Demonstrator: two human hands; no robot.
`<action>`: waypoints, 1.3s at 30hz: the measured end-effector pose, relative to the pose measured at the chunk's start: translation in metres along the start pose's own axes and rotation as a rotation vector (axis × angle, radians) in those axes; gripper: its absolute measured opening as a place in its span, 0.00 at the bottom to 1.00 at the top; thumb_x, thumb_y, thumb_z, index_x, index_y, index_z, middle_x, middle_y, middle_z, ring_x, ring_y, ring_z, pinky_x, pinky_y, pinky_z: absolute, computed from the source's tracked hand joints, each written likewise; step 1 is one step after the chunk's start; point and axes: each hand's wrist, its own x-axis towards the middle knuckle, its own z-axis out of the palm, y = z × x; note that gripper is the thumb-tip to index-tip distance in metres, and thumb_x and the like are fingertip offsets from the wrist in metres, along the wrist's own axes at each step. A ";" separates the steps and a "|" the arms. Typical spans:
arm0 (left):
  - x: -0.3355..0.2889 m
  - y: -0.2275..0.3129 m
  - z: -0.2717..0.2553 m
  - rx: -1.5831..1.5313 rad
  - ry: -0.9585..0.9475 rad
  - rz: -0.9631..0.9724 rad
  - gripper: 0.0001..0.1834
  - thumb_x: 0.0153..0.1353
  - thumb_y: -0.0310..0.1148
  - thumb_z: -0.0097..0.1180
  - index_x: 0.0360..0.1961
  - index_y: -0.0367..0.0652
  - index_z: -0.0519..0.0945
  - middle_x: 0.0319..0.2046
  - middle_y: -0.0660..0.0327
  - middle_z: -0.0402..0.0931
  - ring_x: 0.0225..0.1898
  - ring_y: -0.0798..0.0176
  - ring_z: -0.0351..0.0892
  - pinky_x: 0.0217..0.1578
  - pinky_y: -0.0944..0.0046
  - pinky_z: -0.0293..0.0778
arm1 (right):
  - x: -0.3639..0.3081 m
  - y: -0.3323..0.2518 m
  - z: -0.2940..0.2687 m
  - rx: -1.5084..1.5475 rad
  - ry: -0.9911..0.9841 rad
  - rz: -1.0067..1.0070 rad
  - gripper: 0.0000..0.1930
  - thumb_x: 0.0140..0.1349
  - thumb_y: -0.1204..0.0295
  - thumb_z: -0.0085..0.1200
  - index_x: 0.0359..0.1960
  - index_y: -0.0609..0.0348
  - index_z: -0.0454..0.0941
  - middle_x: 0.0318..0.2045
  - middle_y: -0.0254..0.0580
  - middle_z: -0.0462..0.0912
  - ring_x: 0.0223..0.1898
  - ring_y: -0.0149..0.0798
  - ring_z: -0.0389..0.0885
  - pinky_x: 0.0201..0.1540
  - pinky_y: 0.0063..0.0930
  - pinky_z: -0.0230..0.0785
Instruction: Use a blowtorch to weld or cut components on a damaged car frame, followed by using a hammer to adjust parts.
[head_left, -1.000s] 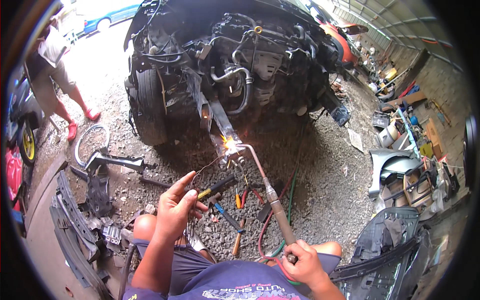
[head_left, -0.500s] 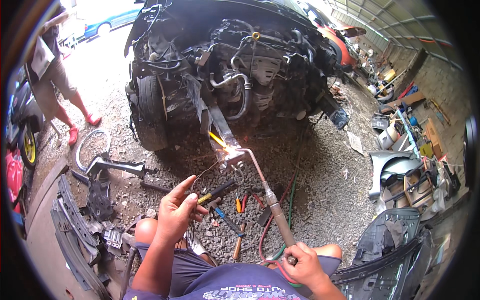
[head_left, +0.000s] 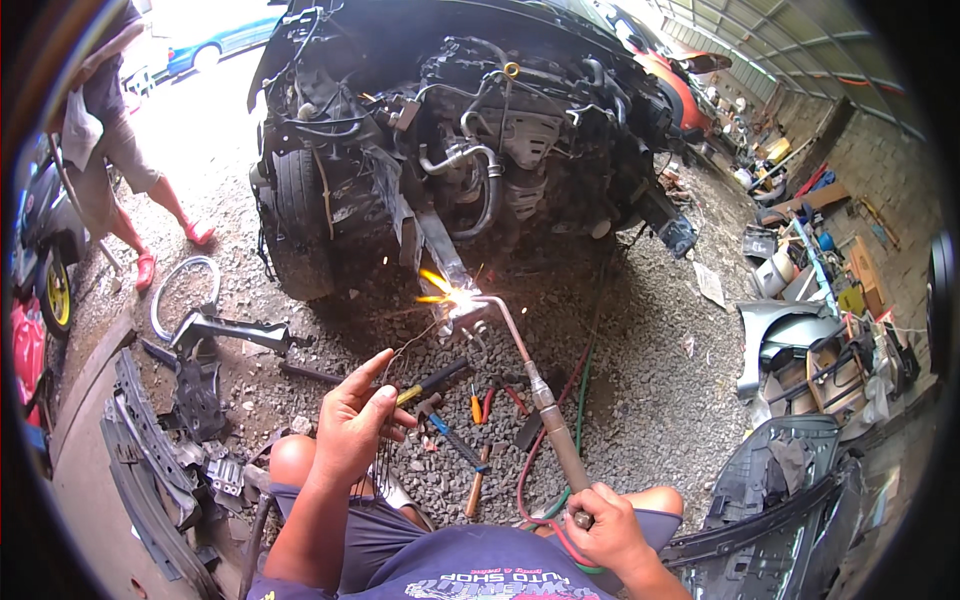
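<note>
The stripped black car front (head_left: 470,130) fills the upper centre. Since the earlier frames, sparks have stayed at its lower metal rail (head_left: 440,255), suggesting cutting continues. The long metal cutting torch (head_left: 530,385) is gripped by the right hand (head_left: 605,525); a thin wire rod (head_left: 415,345) is pinched by the left hand (head_left: 350,425). A brown cardboard box (head_left: 862,268) sits at right.

1. Both forearms bare from the elbow down; no gloves, no watch, no rings that can be made out.
2. Left hand (head_left: 352,430): bare, fingers uncovered.
3. Right hand (head_left: 607,528): bare too, nothing on the wrist.
4. Shirt (head_left: 480,572): dark navy, short sleeves, with pale printed lettering across the chest (seen upside down from above) and a small yellow mark at the lower left edge.
5. Shorts (head_left: 375,525): dark blue-grey, ending above the knees.
6. Both knees bare.
</note>
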 end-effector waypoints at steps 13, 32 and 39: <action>0.002 0.002 0.005 0.024 0.003 0.005 0.30 0.80 0.29 0.55 0.80 0.38 0.69 0.38 0.58 0.86 0.34 0.66 0.91 0.30 0.69 0.84 | 0.004 -0.015 -0.004 -0.017 0.025 -0.058 0.09 0.56 0.77 0.71 0.35 0.57 0.83 0.28 0.42 0.78 0.25 0.43 0.79 0.29 0.37 0.73; 0.004 0.002 0.002 0.025 -0.026 -0.006 0.30 0.79 0.29 0.58 0.80 0.42 0.71 0.48 0.59 0.83 0.36 0.60 0.92 0.30 0.66 0.87 | 0.000 -0.012 -0.003 -0.017 0.038 -0.049 0.09 0.55 0.76 0.71 0.35 0.57 0.84 0.28 0.44 0.79 0.27 0.47 0.81 0.32 0.39 0.75; 0.005 -0.001 0.000 0.029 -0.030 0.000 0.30 0.79 0.29 0.58 0.79 0.41 0.71 0.46 0.61 0.83 0.36 0.61 0.92 0.31 0.67 0.87 | 0.000 -0.014 -0.004 -0.017 0.026 -0.048 0.09 0.55 0.77 0.70 0.36 0.58 0.84 0.28 0.43 0.78 0.26 0.45 0.80 0.31 0.38 0.74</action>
